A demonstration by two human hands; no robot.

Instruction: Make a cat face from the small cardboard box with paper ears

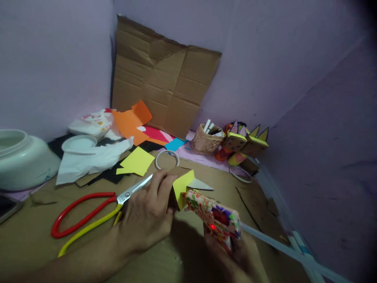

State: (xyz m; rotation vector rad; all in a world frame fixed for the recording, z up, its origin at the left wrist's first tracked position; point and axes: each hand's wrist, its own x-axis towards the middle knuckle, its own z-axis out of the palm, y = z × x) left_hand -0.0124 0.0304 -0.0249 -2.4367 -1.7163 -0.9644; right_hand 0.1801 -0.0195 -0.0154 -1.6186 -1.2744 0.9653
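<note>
My left hand (149, 216) is closed round a small cardboard box (179, 171) with a yellow paper face (182, 186). A pale pointed paper triangle (200, 184) juts out at the right of that face; whether it is stuck on I cannot tell. In my right hand (235, 253) is a flower-patterned hot glue gun (212, 212), its red light lit. The gun's nozzle meets or nearly meets the yellow face. A long translucent glue stick (273, 246) runs out of the gun's back. Scissors (127, 195) with red and yellow handles lie beside and partly behind my left hand.
A cardboard sheet (165, 78) leans on the wall. Orange paper (126, 120), yellow paper (138, 161) and a tape roll (167, 152) lie behind my hands. A pen basket (204, 141) stands near spiky-topped box figures (256, 147). A white pot (26, 165) is at left.
</note>
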